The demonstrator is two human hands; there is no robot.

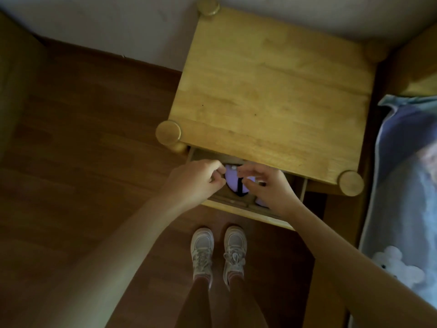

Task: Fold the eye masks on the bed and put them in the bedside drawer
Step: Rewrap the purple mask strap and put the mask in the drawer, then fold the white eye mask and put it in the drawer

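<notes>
Pinching the mask point(236, 183) with my left hand point(198, 183) at its edge, I am hovering my right hand point(267, 185), fingers loosely curled, over it inside the drawer point(238, 210). I am risking it unfolding, or a strap catching as the drawer closes.

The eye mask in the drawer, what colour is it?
The eye mask is light purple with a black strap, seen in the head view between the left hand and right hand.
</notes>
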